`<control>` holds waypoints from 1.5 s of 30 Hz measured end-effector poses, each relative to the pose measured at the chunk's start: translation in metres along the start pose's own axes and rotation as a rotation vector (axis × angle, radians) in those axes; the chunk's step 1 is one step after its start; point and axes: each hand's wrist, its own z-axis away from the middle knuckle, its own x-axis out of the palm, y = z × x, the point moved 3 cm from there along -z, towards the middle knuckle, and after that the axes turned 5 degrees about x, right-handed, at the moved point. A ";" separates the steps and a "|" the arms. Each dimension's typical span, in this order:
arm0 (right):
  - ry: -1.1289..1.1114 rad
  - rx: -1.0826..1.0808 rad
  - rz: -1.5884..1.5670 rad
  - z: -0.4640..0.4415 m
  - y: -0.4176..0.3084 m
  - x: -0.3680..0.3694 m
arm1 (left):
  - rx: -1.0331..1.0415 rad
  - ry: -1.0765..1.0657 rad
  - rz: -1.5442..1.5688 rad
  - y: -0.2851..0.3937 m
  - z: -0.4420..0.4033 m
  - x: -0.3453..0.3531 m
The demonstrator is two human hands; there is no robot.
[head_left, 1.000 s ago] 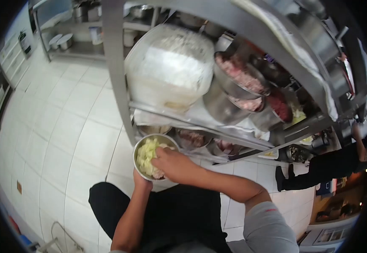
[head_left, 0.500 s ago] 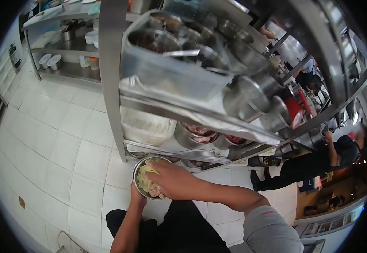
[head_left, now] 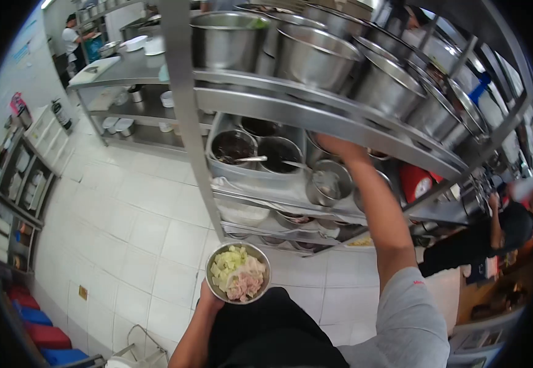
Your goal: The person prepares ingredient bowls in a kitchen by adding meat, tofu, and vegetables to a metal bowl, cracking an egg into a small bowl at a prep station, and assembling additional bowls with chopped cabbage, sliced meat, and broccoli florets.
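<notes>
My left hand (head_left: 210,299) grips the side of a round metal bowl (head_left: 209,281) in front of my legs. Pale green chopped vegetable (head_left: 226,265) fills one side of it, and pieces of pinkish raw meat (head_left: 245,284) lie on the other. My right arm stretches up to the rack's middle shelf, where my right hand (head_left: 338,147) is inside or just over a metal pot (head_left: 313,149). The shelf edge and the pot hide its fingers. Just below stands another metal pot (head_left: 329,183) with something whitish in it.
A clear plastic tub (head_left: 229,168) holds pots of dark sauce with spoons. Large metal pots (head_left: 315,56) line the shelf above. The metal rack post (head_left: 191,122) stands ahead, left of my right arm. Another person (head_left: 481,224) is at the right; a second person (head_left: 72,40) stands far left.
My right hand has left the bowl and reached up into the middle shelf. The bowl stays in my left hand, now with its contents uncovered. The view has tilted up.
</notes>
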 end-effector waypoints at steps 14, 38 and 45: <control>-0.213 0.252 0.280 -0.130 0.254 0.144 | 0.206 0.330 0.062 -0.028 0.009 0.013; 0.115 0.961 -1.739 0.001 0.345 0.123 | 0.082 0.108 0.026 0.057 0.005 0.105; 0.102 0.897 -2.467 0.066 0.324 0.058 | 0.104 0.087 -0.090 0.099 -0.056 0.118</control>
